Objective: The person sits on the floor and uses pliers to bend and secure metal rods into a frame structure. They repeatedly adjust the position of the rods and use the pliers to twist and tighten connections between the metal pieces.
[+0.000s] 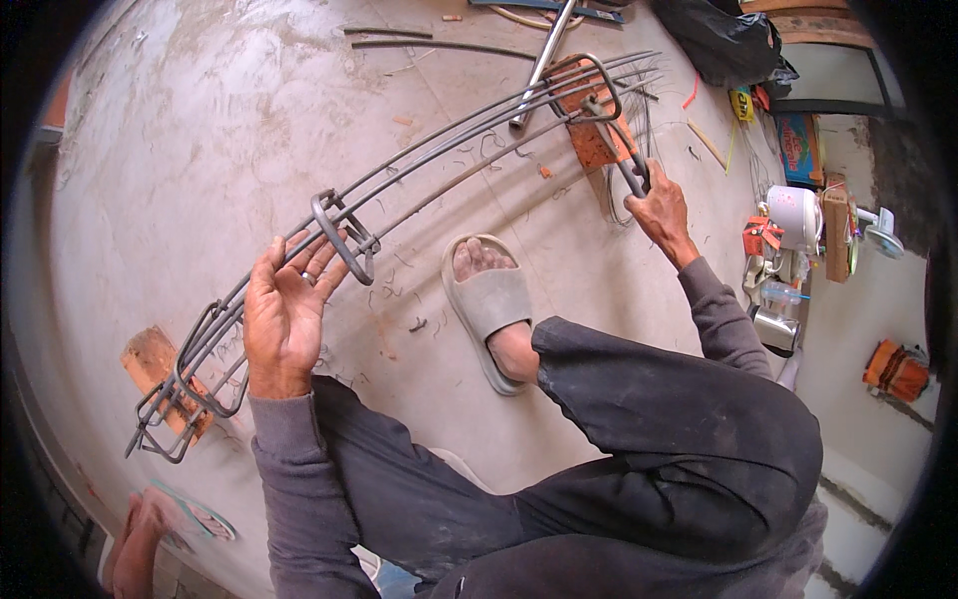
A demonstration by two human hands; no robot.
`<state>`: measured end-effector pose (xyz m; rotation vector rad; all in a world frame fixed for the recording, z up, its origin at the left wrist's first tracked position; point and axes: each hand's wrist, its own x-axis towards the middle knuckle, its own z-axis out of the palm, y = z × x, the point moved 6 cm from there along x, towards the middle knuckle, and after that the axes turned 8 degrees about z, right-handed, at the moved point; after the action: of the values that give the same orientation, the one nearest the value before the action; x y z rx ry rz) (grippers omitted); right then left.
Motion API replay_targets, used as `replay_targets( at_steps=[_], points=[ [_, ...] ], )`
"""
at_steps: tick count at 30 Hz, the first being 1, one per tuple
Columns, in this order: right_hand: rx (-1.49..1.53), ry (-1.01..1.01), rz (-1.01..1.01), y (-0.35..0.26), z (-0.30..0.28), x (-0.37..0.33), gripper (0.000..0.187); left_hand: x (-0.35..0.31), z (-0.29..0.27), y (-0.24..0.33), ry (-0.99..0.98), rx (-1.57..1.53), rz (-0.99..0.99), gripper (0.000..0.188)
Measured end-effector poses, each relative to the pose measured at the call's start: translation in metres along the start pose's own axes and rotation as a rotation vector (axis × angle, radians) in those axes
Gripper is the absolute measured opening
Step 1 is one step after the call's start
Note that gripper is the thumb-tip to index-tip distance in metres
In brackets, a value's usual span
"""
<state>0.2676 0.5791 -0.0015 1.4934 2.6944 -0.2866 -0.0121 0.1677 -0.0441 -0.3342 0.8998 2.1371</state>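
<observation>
Plainly, what matters most is how the rebar cage (439, 150) lies across both hands: its long axis slants from the lower left of the frame to the upper right, rising away from the knees. The left hand (287, 317) is nearest the middle stirrup (337, 243), left of the frame's centre; the right hand (661, 212) sits just below the far end, at the upper right, so it is the nearer one to the end stirrup (609, 82).

As for the grips, the right fingers are wrapped round the handles of a dark hand tool (627, 165), whose head reaches up and left to the rods by that end stirrup; whether its jaws bite on anything I cannot tell. The left palm is turned up, its fingers loosely parted against the rods, and it isn't clear whether they close round one. Orange blocks (150, 364) lie beneath the cage at lower left and upper right.
</observation>
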Motion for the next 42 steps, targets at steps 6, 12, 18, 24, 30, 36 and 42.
replay_targets(
  at_steps=[6, 12, 18, 24, 30, 36, 42],
  points=[
    [-0.042, 0.046, -0.049, -0.017, -0.002, -0.01, 0.045, 0.002, -0.005, 0.001, -0.004, 0.025, 0.007, 0.053],
    [-0.089, 0.039, 0.056, -0.015, -0.005, -0.01, 0.043, 0.001, -0.003, 0.001, -0.002, 0.069, 0.01, 0.053],
    [0.062, 0.074, 0.117, -0.01, -0.001, -0.019, 0.039, 0.0, -0.004, 0.001, -0.014, 0.087, 0.011, 0.053],
    [0.04, 0.033, 0.045, -0.011, 0.0, -0.013, 0.042, 0.002, -0.006, 0.001, -0.006, 0.102, 0.015, 0.052],
    [0.06, 0.009, -0.01, -0.021, 0.004, -0.019, 0.043, -0.001, -0.006, 0.003, 0.001, 0.122, 0.025, 0.05],
    [-0.023, -0.01, 0.102, -0.014, -0.012, -0.007, 0.046, 0.002, -0.007, 0.001, -0.014, 0.113, 0.019, 0.05],
    [0.009, -0.071, 0.007, -0.023, -0.025, -0.009, 0.05, 0.0, -0.007, 0.003, -0.001, 0.113, 0.019, 0.051]
  ],
)
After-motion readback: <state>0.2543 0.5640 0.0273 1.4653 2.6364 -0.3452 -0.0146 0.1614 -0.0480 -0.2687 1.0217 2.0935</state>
